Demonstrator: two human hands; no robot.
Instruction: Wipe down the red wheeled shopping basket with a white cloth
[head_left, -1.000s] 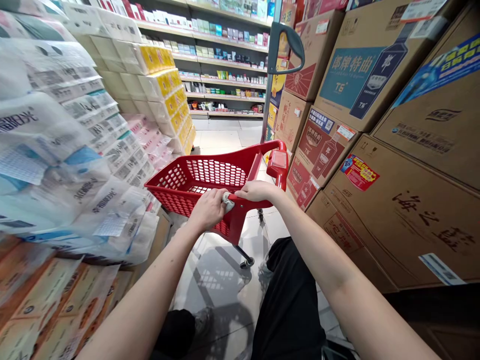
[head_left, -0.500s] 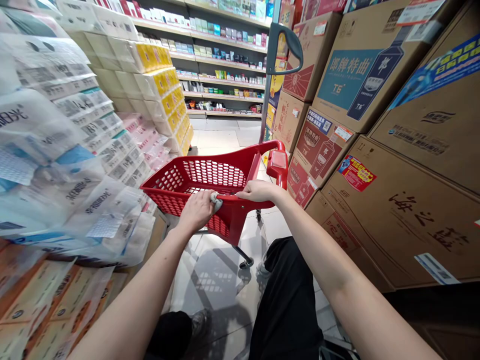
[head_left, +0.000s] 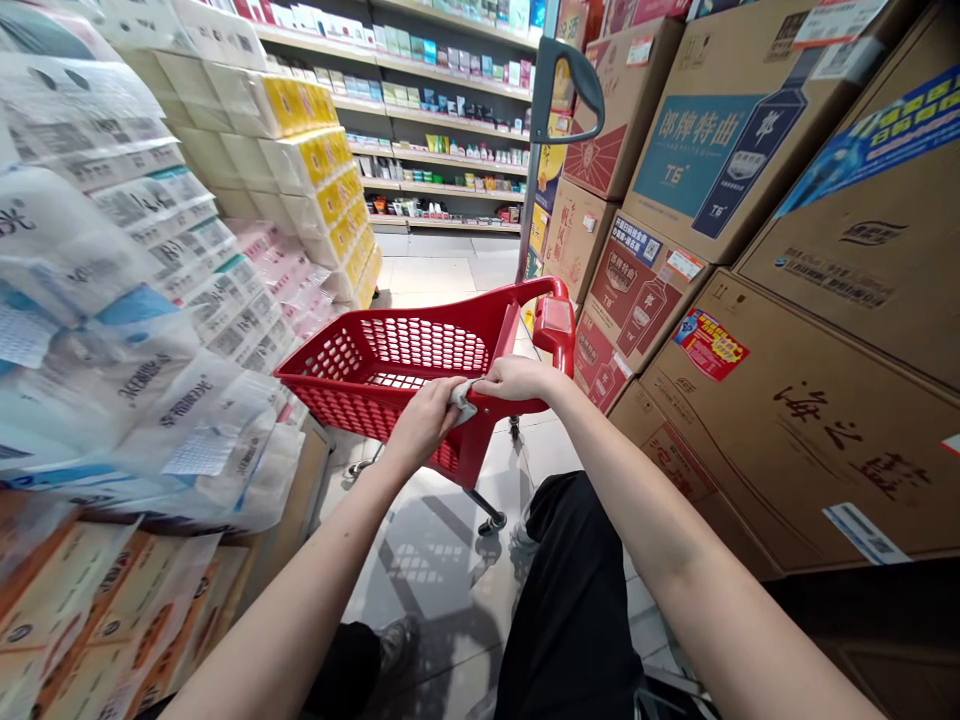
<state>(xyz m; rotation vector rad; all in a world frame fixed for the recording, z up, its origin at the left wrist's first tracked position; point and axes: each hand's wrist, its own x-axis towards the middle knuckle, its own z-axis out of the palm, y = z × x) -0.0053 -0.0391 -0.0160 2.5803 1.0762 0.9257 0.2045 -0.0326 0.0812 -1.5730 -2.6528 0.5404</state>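
Observation:
A red plastic shopping cart (head_left: 375,322) with a perforated basket stands in front of me, its push handle to the right. My left hand (head_left: 429,415) is closed on a crumpled pale cloth (head_left: 462,402) and presses it against the near rim of the basket. Just to its right, my right hand (head_left: 517,378) is wrapped over the same rim, close to the handle end. The two hands are almost touching, with the cloth between them. The basket holds nothing that I can see.
Packaged tissue stacks (head_left: 300,180) and plastic-wrapped paper packs (head_left: 150,390) line the left. Large cardboard cartons (head_left: 847,420) rise on the right. A dark grey upright handle (head_left: 537,130) stands behind the cart. Stocked shelves (head_left: 450,150) fill the back.
My left hand has slid rightward along the near rim with the cloth, up to my right hand. The right hand and the cart have hardly moved.

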